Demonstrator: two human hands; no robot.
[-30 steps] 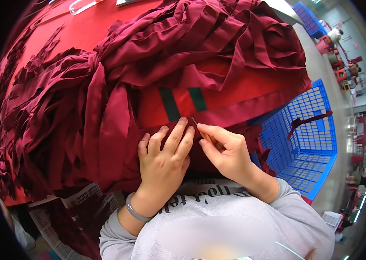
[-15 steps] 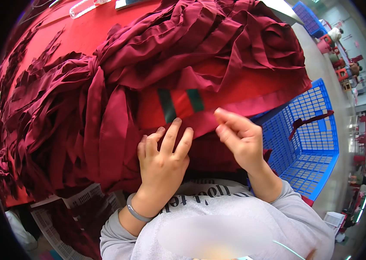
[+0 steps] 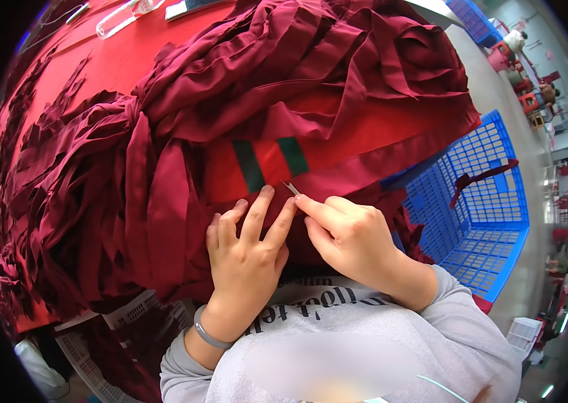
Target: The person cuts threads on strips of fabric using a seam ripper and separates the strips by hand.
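Observation:
My left hand (image 3: 247, 258) lies with fingers spread on a maroon fabric strip (image 3: 364, 164), its fingertips beside a dark green band (image 3: 249, 166). A second green band (image 3: 292, 156) is stuck a little to the right on the red table covering. My right hand (image 3: 351, 232) is closed on a small two-pointed metal tool (image 3: 291, 188); most of the tool is hidden by the fingers. The tool's tips point at the strip's edge, between the two bands. Right fingertips and left index finger nearly meet.
A large heap of maroon strips (image 3: 230, 74), knotted at one spot, covers much of the red table (image 3: 123, 60). A clear plastic bottle (image 3: 116, 23) lies at the back. A blue basket (image 3: 492, 215) stands at the right, a white one (image 3: 82, 352) at lower left.
My right hand has moved left and turned inward toward my left hand, and the metal tool now shows at its fingertips. My left hand stays spread on the fabric.

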